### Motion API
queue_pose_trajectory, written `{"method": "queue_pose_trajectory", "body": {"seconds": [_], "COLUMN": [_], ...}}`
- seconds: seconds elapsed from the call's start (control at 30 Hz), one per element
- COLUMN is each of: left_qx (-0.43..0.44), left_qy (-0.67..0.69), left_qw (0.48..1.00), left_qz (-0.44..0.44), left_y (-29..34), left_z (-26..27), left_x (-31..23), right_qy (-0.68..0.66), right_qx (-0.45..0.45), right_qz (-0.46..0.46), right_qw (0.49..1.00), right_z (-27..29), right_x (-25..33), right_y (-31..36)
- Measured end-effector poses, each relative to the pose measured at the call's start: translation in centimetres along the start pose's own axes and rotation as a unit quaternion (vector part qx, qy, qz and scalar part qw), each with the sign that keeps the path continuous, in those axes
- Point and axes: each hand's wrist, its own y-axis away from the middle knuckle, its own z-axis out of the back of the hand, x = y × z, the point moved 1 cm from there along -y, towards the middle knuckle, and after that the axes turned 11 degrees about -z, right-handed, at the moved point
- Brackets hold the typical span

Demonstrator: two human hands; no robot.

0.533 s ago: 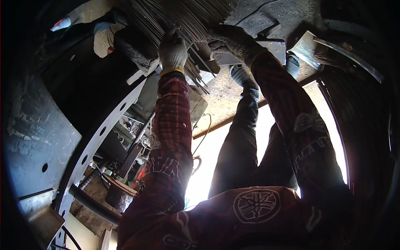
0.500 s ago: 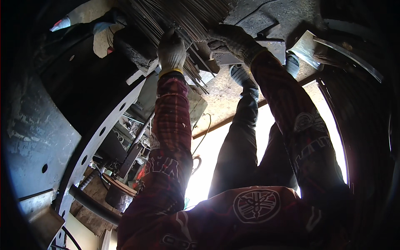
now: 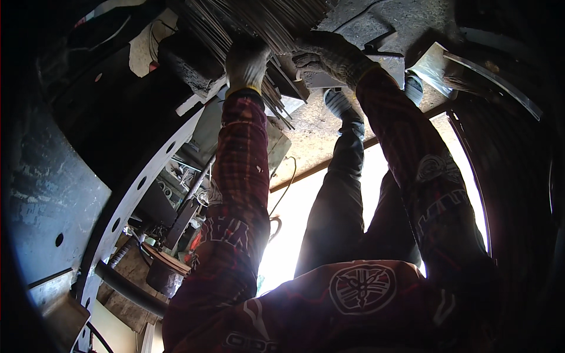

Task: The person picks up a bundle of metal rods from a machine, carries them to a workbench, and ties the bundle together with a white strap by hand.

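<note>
A dense bundle of thin, dark metal rods (image 3: 268, 20) fills the top middle of the head view. My left hand (image 3: 246, 66), in a pale knitted glove with a yellow cuff, is at the bundle's left part. Its fingers curl over some rods in deep shadow, so their tips are hard to see. On the bundle's right side is my right hand (image 3: 335, 56), gloved too, with its fingers stretched left toward the rods. Nothing shows held in it. A few rod ends (image 3: 281, 109) stick out below, between my two forearms.
A dark block (image 3: 191, 65) stands left of my left hand. Beyond it curves a metal beam with round holes (image 3: 126, 200). Right of my feet lies a clear plastic sheet (image 3: 432, 70) beside a curved strip (image 3: 497, 79). Tools and parts (image 3: 170, 235) clutter the lower left.
My left hand has turned and shifted slightly right, its fingers now over the rods. My right hand has barely moved. The view has shifted a little.
</note>
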Motion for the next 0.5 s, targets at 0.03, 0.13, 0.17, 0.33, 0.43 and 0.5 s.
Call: {"method": "queue_pose_trajectory", "body": {"seconds": [0.03, 0.13, 0.17, 0.33, 0.43, 0.5], "left_qx": [-0.011, -0.099, -0.115, -0.118, -0.126, -0.091], "left_qy": [0.022, 0.207, 0.145, -0.031, -0.057, -0.053], "left_qw": [0.999, 0.948, 0.963, 0.981, 0.977, 0.969], "left_qz": [0.028, 0.221, 0.196, 0.152, 0.164, 0.224], "left_y": [0.3, 1.1, 2.2, 4.6, 4.2, 4.4], "left_z": [0.7, 1.0, 1.5, 0.2, 0.5, 1.1], "left_x": [-1.8, -9.0, -10.3, -9.8, -10.0, -10.3], "right_qy": [0.000, -0.021, -0.012, -0.004, -0.012, -0.004], "right_qx": [-0.008, -0.006, -0.009, -0.017, -0.011, -0.019], "right_qz": [-0.002, 0.010, 0.010, 0.016, 0.024, 0.027], "right_qw": [1.000, 1.000, 1.000, 1.000, 1.000, 0.999], "right_z": [0.0, 2.3, 1.8, 0.3, 0.8, 1.0], "right_x": [0.2, 0.5, 0.4, 0.2, 0.3, 0.3], "right_y": [0.3, 0.2, 0.2, 0.5, 0.4, 0.6]}}
